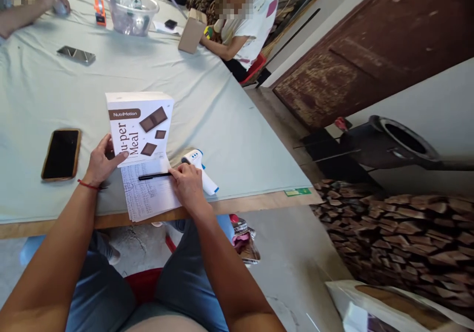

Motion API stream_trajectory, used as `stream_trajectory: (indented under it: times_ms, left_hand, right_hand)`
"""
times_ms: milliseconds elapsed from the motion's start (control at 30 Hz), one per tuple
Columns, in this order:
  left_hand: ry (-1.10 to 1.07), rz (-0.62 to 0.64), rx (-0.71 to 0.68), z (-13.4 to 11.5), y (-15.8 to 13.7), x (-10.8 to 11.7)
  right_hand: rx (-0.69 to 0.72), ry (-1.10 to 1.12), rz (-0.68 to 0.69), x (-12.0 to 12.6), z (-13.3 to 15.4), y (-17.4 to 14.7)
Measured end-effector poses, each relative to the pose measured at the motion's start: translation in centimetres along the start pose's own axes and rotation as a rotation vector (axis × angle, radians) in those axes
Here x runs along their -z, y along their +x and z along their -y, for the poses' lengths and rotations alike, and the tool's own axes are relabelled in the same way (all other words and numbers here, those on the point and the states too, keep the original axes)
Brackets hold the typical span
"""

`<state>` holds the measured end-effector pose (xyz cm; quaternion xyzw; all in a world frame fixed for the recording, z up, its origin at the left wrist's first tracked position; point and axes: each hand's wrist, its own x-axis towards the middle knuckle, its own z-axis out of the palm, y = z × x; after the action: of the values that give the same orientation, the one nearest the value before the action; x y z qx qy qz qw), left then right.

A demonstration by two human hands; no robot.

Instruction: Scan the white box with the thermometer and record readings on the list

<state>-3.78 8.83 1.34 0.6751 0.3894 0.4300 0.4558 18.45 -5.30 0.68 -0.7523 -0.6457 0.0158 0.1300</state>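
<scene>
White box (163, 147): smooth printed card, flat rectangular front, near the table's front edge, its lower end over the top of the written sheet; whether it rests there I cannot tell.
Box print: "NutriMotion" in pale letters on a brown band; below, sideways, "u-per Meal" in brown, the first letter under the thumb; dark brown chocolate-like squares pictured beside it.
Left hand (99, 162): clamped on the box's lower left side, thumb on the printed face, other fingers partly hidden; red cord at the wrist.
Right hand (188, 184): fingertips together, pinched on one end of the black pen.
Black pen (152, 176): slim, straight, lying across above the sheet.
Written sheet (140, 201): thin white paper, dense handwriting too small to read, lower end reaching the table's front edge.
Thermometer gun (208, 178): white plastic, blue trim, rounded head, just beside the right hand.
Phone (61, 154): black glass, brown rounded case, toward the table's left.
Table (237, 139): pale, creased cloth over a wooden board.
Green label (297, 192): flat, at the front right corner, wording illegible.
Bowl (122, 22): translucent plastic, round, by the far edge, holding clear bottles.
</scene>
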Motion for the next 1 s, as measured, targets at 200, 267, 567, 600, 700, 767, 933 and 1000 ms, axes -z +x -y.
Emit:
stream_trajectory:
  times_ms: [200,267,567,600,700,767,933,1000]
  left_hand:
    - [-0.047,-0.003,0.0,0.5,-0.3,-0.4]
    - [-0.046,0.029,-0.01,0.5,-0.5,-0.5]
    - [0.018,0.09,-0.052,1.3,-0.6,-0.7]
    - [0.02,0.093,-0.055,1.4,-0.6,-0.7]
    - [0.074,0.105,-0.081,1.5,-0.6,-0.8]
    - [0.132,0.111,-0.113,1.5,-0.6,-0.7]
    - [0.229,0.129,-0.155,1.7,-0.7,-0.7]
    - [0.244,0.131,-0.154,1.7,-0.7,-0.6]
  right_hand:
    - [0.111,0.321,-0.022,1.6,-1.7,-1.8]
    - [0.015,0.591,-0.147,1.6,-1.4,-3.3]
    - [-0.311,1.161,-0.152,-1.7,3.6,-6.0]
    - [-0.306,1.144,-0.157,-1.9,3.6,-5.9]
    - [-0.303,1.11,-0.164,-2.0,3.5,-5.8]
    - [-0.288,1.099,-0.162,-2.1,3.5,-5.8]
    - [-0.196,1.09,-0.207,-2.5,3.5,-5.8]
    - [-0.17,1.082,-0.219,-2.7,3.6,-5.8]
